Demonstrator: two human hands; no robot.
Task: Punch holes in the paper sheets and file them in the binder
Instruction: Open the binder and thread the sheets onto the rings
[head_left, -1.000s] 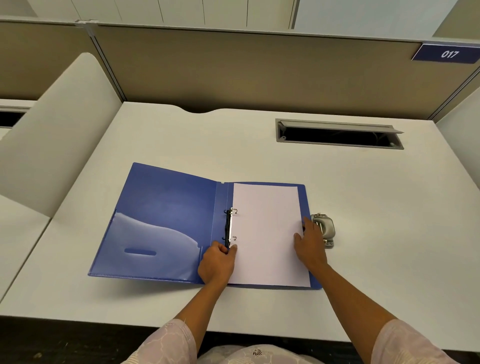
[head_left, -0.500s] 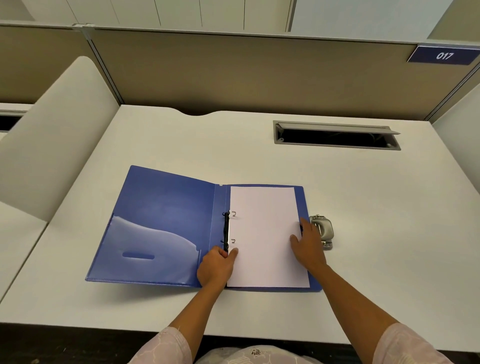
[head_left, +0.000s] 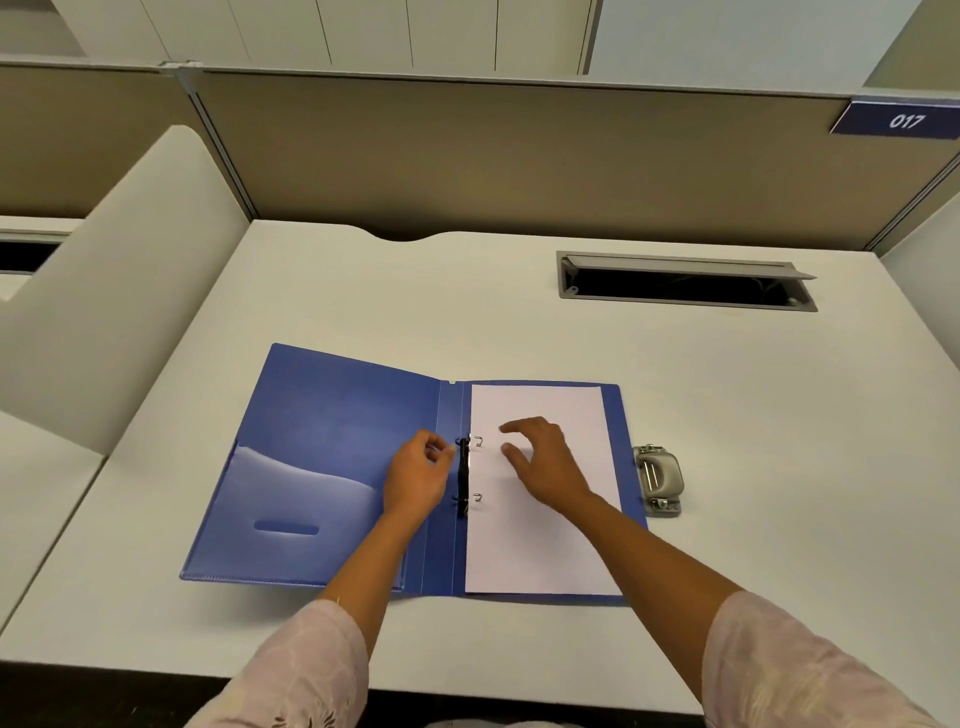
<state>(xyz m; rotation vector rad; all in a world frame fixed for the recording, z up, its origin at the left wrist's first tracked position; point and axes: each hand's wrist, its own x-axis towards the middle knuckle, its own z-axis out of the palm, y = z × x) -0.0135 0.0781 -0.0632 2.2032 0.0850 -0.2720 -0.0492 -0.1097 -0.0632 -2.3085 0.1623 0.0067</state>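
Observation:
A blue binder (head_left: 332, 441) lies open on the white desk. White paper sheets (head_left: 540, 545) rest on its right half, threaded on the two metal rings (head_left: 470, 470) by the spine. My left hand (head_left: 418, 475) sits just left of the upper ring, fingers curled close to the black ring mechanism; whether it grips it I cannot tell. My right hand (head_left: 545, 460) hovers over the paper beside the upper ring, fingers loosely spread. A grey hole punch (head_left: 657, 478) stands right of the binder.
A recessed grey cable tray (head_left: 685, 283) with its lid up lies at the desk's back right. Beige partitions (head_left: 467, 156) wall the desk at the back and both sides. The desk's front edge (head_left: 467, 686) runs under my forearms.
My left hand moved from the paper's lower left corner up to the upper ring. My right hand left the paper's right edge and came across to the rings.

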